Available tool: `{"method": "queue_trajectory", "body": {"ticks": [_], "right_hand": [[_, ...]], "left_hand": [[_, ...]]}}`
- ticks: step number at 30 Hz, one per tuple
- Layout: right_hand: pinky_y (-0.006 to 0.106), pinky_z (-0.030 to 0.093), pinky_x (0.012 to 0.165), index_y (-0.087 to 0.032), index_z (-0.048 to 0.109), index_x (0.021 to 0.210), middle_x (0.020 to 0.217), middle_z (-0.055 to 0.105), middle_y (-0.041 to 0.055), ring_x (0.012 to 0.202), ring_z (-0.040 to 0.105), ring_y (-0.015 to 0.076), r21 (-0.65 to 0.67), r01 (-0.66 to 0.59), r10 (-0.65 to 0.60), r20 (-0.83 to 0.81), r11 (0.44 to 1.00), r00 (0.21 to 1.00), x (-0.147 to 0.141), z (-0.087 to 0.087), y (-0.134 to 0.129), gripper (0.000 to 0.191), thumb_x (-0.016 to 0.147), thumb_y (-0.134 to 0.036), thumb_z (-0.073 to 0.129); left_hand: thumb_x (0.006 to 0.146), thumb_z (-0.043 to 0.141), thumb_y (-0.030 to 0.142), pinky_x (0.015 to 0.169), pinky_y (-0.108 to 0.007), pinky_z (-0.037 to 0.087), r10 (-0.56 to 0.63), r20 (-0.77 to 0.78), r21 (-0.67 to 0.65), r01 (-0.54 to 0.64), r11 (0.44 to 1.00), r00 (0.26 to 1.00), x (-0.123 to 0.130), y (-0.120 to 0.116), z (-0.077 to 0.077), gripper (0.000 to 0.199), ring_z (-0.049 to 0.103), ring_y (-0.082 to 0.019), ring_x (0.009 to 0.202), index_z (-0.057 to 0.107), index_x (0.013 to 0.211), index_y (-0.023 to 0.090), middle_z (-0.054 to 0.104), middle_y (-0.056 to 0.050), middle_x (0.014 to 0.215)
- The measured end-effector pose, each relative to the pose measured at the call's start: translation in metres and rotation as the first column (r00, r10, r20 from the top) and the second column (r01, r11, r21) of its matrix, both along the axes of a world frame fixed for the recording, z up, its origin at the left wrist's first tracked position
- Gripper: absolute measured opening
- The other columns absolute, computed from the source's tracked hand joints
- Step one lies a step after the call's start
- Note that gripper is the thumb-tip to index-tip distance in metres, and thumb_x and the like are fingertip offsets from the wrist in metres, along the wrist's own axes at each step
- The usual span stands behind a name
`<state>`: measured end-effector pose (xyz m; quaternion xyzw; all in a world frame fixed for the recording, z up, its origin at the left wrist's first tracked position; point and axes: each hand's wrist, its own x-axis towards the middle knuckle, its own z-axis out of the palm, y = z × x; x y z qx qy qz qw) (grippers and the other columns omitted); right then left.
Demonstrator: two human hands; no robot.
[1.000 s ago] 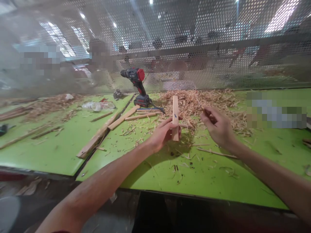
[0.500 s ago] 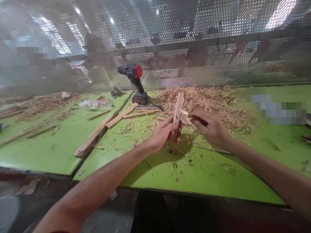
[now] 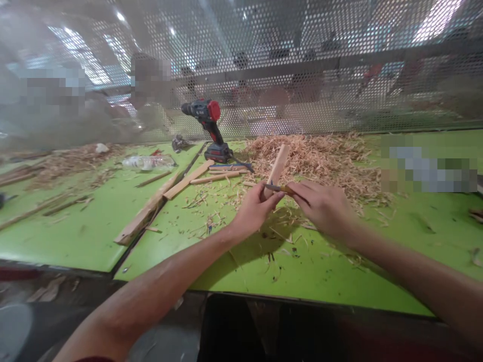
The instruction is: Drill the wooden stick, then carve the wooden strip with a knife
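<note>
My left hand (image 3: 254, 206) is closed around the lower end of a flat strip of wood (image 3: 279, 163), which tilts up and away to the right. In my right hand (image 3: 324, 206) is a knife (image 3: 278, 188) with a yellowish handle, gripped between thumb and fingers. Its blade lies across the face of the wood, close to my left thumb. Both hands are above the green table (image 3: 241, 271). Part of the handle and the wood's lower end are hidden by my fingers.
Behind my hands lies a heap of wood shavings (image 3: 320, 156). A cordless drill (image 3: 209, 128) stands on its battery beside several wood strips (image 3: 222, 175). A long wood piece (image 3: 147, 216) lies along the table seam. Further left is a clear plastic bottle (image 3: 149, 161). A perforated metal screen (image 3: 264, 95) rises behind.
The knife has come down along the wood toward my left hand, and its blade has turned to lie across the strip. The wood's lower part has swung left, so it leans more.
</note>
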<state>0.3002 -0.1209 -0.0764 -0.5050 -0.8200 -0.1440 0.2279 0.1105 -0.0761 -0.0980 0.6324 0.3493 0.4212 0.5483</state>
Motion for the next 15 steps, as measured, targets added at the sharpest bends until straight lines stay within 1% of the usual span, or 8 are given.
{"method": "queue_trajectory", "body": {"ticks": [3,6,11,15], "right_hand": [[0.024,0.032,0.044,-0.013,0.073,0.119,0.087,0.075,0.0080,0.054,0.054,0.0122,0.019,0.040,-0.041,0.041,0.999,0.998,-0.0042,0.0017,-0.0023,0.034,0.106,-0.023,0.043],[0.024,0.032,0.041,-0.013,0.072,0.121,0.085,0.075,0.0085,0.051,0.052,0.0121,-0.022,0.060,-0.059,0.043,0.998,0.997,-0.0070,0.0013,-0.0029,0.037,0.107,-0.022,0.039],[0.024,0.034,0.040,-0.013,0.072,0.120,0.092,0.076,0.0109,0.052,0.054,0.0127,-0.050,0.048,-0.047,0.016,0.998,0.999,-0.0095,-0.0024,-0.0027,0.040,0.108,-0.024,0.035],[0.023,0.034,0.038,-0.009,0.071,0.122,0.091,0.075,0.0120,0.048,0.051,0.0117,-0.087,0.063,-0.058,0.056,0.994,0.997,-0.0110,-0.0019,-0.0021,0.040,0.108,-0.022,0.036]], "left_hand": [[0.083,0.074,0.046,0.046,-0.023,0.025,0.039,-0.026,0.022,-0.038,0.999,0.999,0.0015,0.0011,-0.0019,0.032,0.035,-0.007,0.050,0.057,0.081,0.019,0.045,0.007,0.059],[0.083,0.075,0.043,0.047,-0.024,0.023,0.067,-0.045,0.051,-0.065,0.997,0.997,0.0026,0.0014,-0.0019,0.032,0.034,-0.007,0.050,0.056,0.076,0.019,0.042,0.007,0.057],[0.079,0.078,0.046,0.050,-0.025,0.022,0.129,-0.073,0.064,-0.125,0.990,0.989,0.0045,0.0010,-0.0026,0.043,0.032,-0.008,0.052,0.047,0.067,0.020,0.037,0.008,0.056],[0.082,0.076,0.044,0.051,-0.026,0.023,0.172,-0.127,0.114,-0.158,0.981,0.977,0.0042,0.0014,-0.0048,0.047,0.031,-0.008,0.053,0.040,0.063,0.021,0.035,0.007,0.056]]}}
